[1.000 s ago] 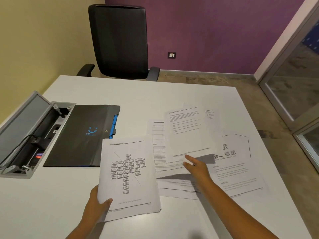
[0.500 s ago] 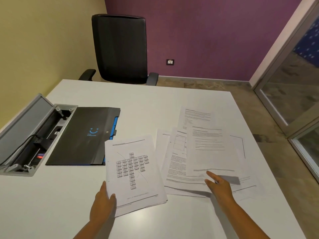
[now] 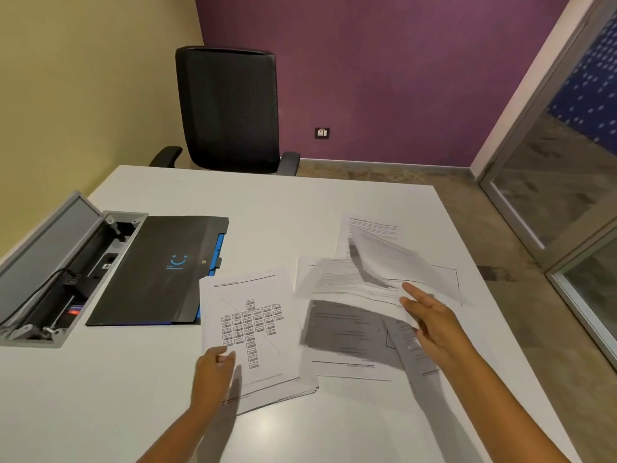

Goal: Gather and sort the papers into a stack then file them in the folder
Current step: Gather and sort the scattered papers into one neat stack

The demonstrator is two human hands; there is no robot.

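Looking down at the white table (image 3: 300,212), we see a gathered stack of papers (image 3: 253,332) near the middle of the front half, its top sheet printed with a box-and-line chart; the sheet edges at its near right corner are slightly fanned. Our left hand (image 3: 213,372) rests on the stack's near left corner, thumb curled on top of the sheet, so the grip pinches the stack.

To the right, loose papers (image 3: 350,349) lie overlapped and skewed toward the table's right edge, one sheet reaching farther back than the rest. Our right hand (image 3: 430,322) lifts several blurred sheets (image 3: 370,275) off that pile; they curl upward and cast a dark shadow on the pages below. The fingers are extended and spread, holding the sheets' near right edge; we cannot tell how the thumb sits beneath them.

A black folder (image 3: 160,272) with a blue smile logo and blue tabs lies closed toward the left edge, just beside the stack's far left corner. Left of it an open cable tray (image 3: 66,279) is set into the table. Bare tabletop stretches along the far edge and the near left corner. A black office chair (image 3: 230,108) stands beyond the far edge.
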